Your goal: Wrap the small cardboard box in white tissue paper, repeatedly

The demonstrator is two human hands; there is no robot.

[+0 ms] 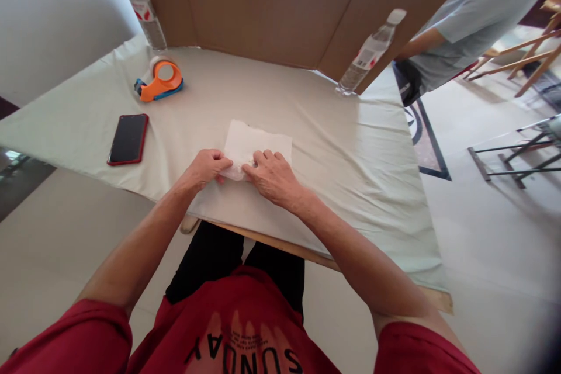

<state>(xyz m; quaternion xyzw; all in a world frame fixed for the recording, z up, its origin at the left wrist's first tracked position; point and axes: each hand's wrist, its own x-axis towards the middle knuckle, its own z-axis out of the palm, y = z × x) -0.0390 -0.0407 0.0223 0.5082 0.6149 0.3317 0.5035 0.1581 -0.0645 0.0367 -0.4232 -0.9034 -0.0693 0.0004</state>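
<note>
Cloth-covered table (377, 187), backed by brown cardboard screen (272, 6); near side, red shirt (245, 327) lettered "SUNDAY"; left bottle (144, 9) and right bottle (372, 49) upright by screen, red-and-white labels, print too small to read. White sheet (258, 137) near table's front edge, pinched at near-left corner by left hand (205, 166), overlapped by right hand's (274, 178) curled fingers, grip unclear; wrinkled cloth from there out to right edge. Orange tape dispenser (164, 82) far left, then red-cased phone (128, 139) close to near-left edge.
</note>
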